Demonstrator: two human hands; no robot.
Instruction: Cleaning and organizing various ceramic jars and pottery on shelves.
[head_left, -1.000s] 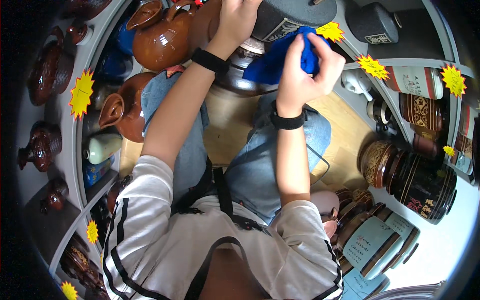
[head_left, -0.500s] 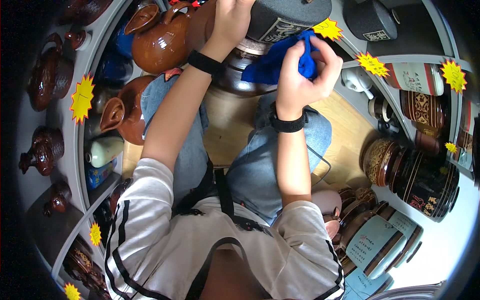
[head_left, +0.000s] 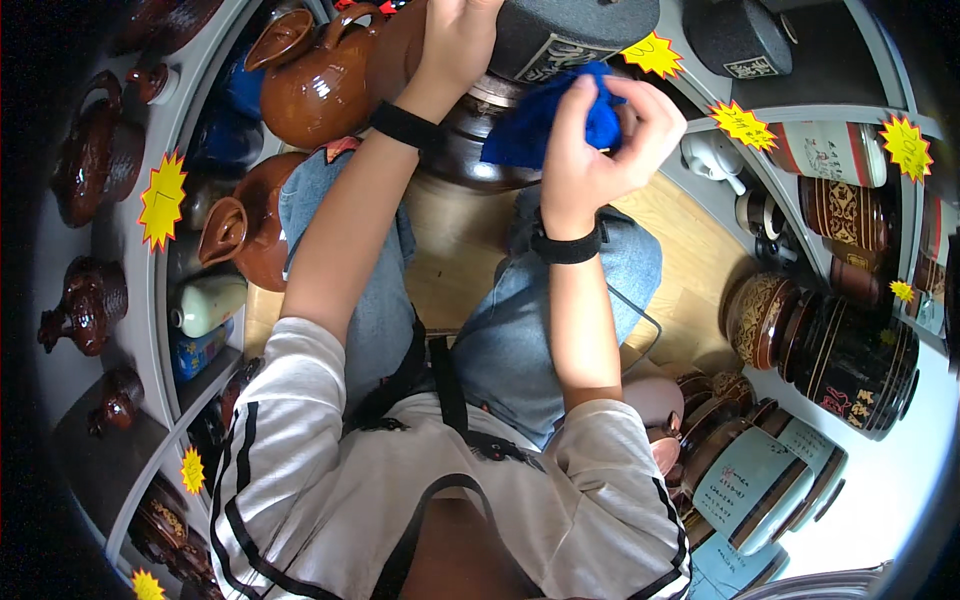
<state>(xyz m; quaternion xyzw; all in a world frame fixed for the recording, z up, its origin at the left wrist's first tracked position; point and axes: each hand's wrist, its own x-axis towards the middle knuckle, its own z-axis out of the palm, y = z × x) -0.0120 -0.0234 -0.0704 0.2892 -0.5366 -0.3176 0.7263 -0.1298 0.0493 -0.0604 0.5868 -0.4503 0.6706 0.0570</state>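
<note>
Pottery shelves (head_left: 152, 300) ring the frame, dark jar (head_left: 575, 25) top centre, blue cloth (head_left: 525, 130) at its lower edge pinched in right hand (head_left: 595, 170), left hand (head_left: 462, 45) beside jar, fingertips cropped so can't tell grip; cloth work looks under way, done versus left unclear.

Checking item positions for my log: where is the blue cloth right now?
In the head view, the blue cloth is near the top, slightly right of centre, in the grip of the right hand, pictured just below the dark grey jar.
</note>
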